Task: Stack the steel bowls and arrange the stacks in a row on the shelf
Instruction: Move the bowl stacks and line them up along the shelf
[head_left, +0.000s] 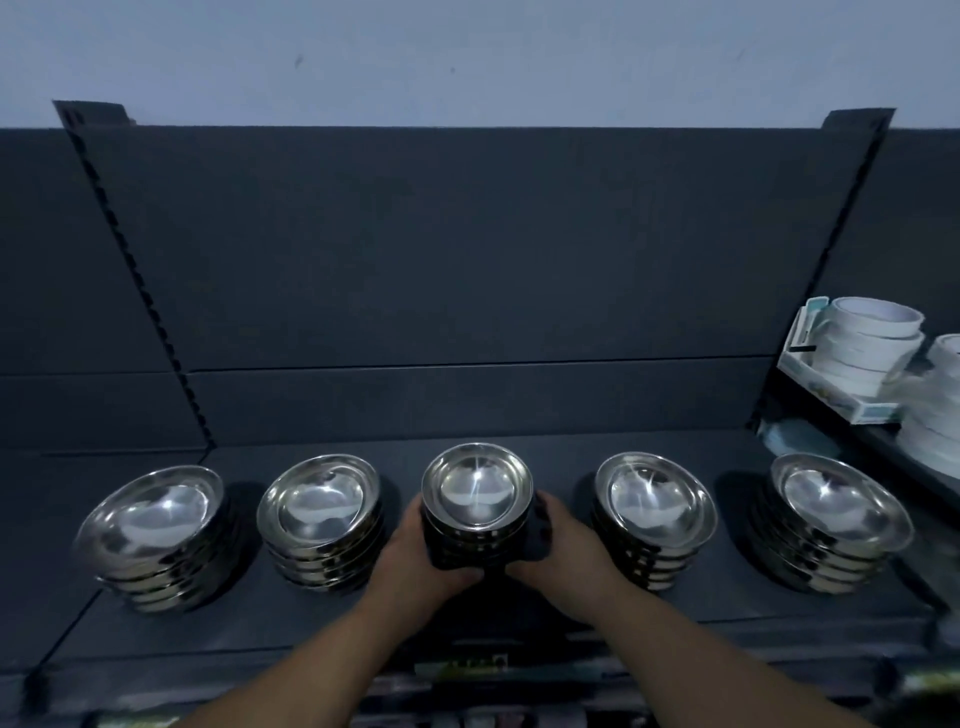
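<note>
A: Where the left hand (415, 551) and the right hand (561, 556) come together, what sits between them?

B: The middle stack (477, 491). The left hand curls round its left flank and the right hand round its right. Thumbs nearly meet at the near base. The fingers wrap behind, partly hidden.

A: Lifted or set down?

B: Cannot tell, as the hands cover its base. It stands over the shelf (519, 618), at the centre of the row.

A: Its look?

B: Shallow steel bowls, nested, with wide flat rims lined up. The top bowl is mirror-bright inside with a streak of glare. The sides are dark in shadow.

A: And outward?

B: The second stack (319, 506) is just left of the left hand and the fourth stack (652, 499) just right of the right hand. Neither is touched. The far-left stack (156, 525) and far-right stack (839, 506) close the row. All four stand upright and apart from one another. A dark back panel (467, 249) rises behind. At far right, higher up, white rolls (872, 332) are piled in a pale tray (831, 395).
</note>
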